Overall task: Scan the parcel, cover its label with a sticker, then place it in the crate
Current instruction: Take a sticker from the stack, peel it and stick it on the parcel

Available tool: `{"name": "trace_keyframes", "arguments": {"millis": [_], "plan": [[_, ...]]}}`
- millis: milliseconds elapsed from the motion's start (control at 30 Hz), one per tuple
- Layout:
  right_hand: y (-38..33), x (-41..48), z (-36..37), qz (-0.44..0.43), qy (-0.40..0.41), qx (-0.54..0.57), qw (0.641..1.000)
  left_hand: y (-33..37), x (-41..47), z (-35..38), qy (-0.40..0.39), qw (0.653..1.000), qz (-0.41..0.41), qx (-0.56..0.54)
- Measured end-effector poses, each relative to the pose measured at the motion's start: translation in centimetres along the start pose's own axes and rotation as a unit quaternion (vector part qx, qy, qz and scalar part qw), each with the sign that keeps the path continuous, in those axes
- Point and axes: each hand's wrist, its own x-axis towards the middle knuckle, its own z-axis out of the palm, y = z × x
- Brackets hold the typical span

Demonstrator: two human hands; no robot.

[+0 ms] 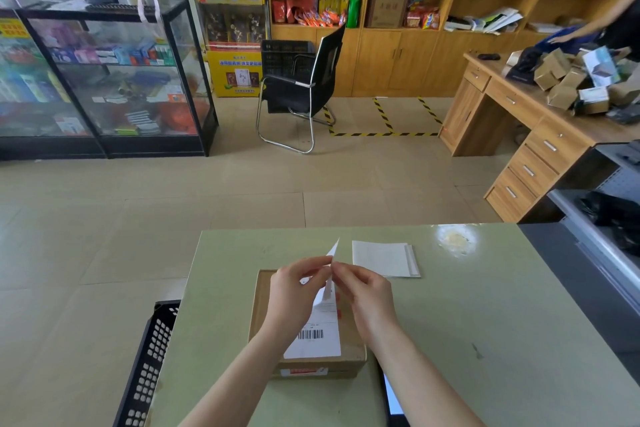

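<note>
Fingers of left hand (298, 291) and right hand (367, 298) pinch a sticker (330, 267) above the parcel (349, 354); label (318, 336) uncovered, crate (149, 367) step left

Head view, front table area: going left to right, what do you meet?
black crate beside the table → left hand → white sticker pinched between both hands above the parcel → right hand → stack of sticker sheets → worn patch on the table

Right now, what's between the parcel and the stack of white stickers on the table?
In the head view, only bare green table separates the parcel from the sticker stack; the right hand hovers above part of that stretch.
</note>
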Motion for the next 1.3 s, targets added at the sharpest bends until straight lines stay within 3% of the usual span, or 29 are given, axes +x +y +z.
{"name": "trace_keyframes", "arguments": {"millis": [567,1100,1300], "plan": [[-0.32,-0.35,-0.04,-0.013,0.002,-0.036,0.999,-0.05,0.11,0.21,0.005,0.999,0.021,0.036],[0.02,0.22,0.03,-0.076,0.023,-0.154,0.985,-0.27,-0.01,0.30,-0.011,0.995,0.069,0.076],[-0.13,0.21,0.26,-0.091,-0.008,-0.169,0.981,-0.50,0.34,0.18,-0.029,0.999,-0.004,0.012]]}}
